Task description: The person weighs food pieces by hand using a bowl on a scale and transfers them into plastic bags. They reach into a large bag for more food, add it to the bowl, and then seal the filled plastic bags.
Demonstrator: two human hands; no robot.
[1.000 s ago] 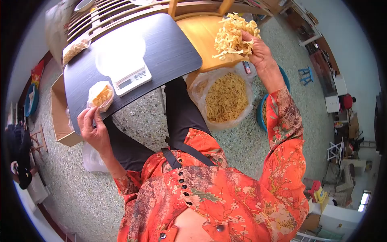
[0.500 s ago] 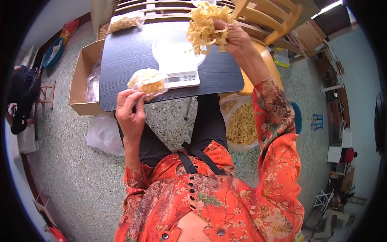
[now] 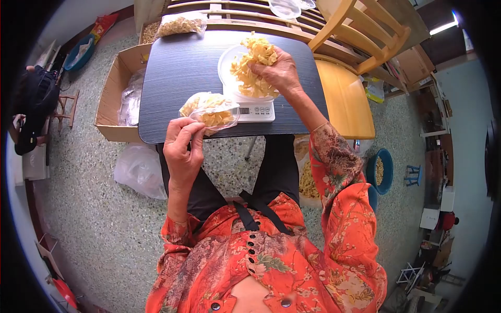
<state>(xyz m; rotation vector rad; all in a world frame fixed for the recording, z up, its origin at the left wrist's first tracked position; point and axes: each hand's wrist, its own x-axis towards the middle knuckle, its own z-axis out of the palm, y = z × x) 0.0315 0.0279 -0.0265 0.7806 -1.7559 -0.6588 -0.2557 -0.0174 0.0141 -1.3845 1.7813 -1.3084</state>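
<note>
My right hand is closed on a loose bunch of dried yellowish flakes, held over a round white tray on a digital scale. Some flakes overlap the tray in this view. At the near edge of the table, my left hand pinches the rim of a clear plastic bag. Similar pale yellow flakes fill part of that bag, which rests just left of the scale.
The dark table carries another filled bag at its back left corner. A cardboard box stands left, a wooden chair right. More flakes lie in a floor sack, beside a teal basin. Clear containers sit behind.
My right hand has come down and nearer with the flakes, from the back right to over the scale. My left hand keeps its pinch on the bag. The view has shifted slightly.
</note>
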